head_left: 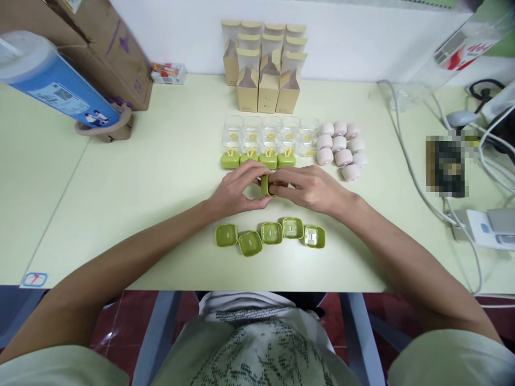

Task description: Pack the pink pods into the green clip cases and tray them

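Over the middle of the table, my left hand grips a small green square plastic cap, turned on its side with its hollow facing right. My right hand has its fingers closed together at the cap's open side, some of them inside it. Whether they also pinch something small is hidden. Just beyond my hands stands a row of green caps with yellow loops on top. Nearer to me, several green caps lie hollow side up, among them one in the middle; a slot shows in their bottoms.
Behind the looped caps are clear plastic cups with yellow marks. Pale pink rounded pieces sit to their right, and open cardboard boxes stand at the wall. A blue bottle is at left; cables run along the right.
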Motion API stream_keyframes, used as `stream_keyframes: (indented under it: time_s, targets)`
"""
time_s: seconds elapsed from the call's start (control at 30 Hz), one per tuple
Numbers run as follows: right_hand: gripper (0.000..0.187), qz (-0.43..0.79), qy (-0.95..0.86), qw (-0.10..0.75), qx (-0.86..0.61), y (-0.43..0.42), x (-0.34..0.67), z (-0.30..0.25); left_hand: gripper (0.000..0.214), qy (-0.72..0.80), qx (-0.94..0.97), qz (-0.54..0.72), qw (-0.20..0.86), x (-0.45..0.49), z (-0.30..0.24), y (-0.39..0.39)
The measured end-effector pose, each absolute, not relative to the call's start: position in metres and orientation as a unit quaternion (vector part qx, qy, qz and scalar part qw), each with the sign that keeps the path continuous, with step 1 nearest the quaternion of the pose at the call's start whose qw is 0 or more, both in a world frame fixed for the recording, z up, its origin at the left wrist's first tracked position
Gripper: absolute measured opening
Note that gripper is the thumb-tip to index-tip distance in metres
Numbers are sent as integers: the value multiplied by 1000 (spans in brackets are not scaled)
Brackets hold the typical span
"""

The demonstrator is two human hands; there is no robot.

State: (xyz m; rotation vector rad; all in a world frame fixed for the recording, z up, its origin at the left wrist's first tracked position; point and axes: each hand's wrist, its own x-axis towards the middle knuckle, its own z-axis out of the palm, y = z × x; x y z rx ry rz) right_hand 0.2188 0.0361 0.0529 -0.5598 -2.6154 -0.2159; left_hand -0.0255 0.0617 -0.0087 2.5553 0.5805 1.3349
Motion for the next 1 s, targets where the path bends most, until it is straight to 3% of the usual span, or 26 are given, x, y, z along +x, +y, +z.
stream_keyframes:
  time_s: [0.23,0.47,0.77,1.0]
  targets:
    - [19,150,-899,321,-258,40,221,53,46,234,842,469,127,-26,-8,64]
    - [18,164,-899,318,-253,38,220,52,47,209,844,478,129,-26,-6,63]
    - [30,35,-941,262,-210,39,218,50,42,202,852,474,94,-24,-3,62]
    - [23,216,-766,485,-362,46,225,65,47,255,833,488,55,-25,-7,68]
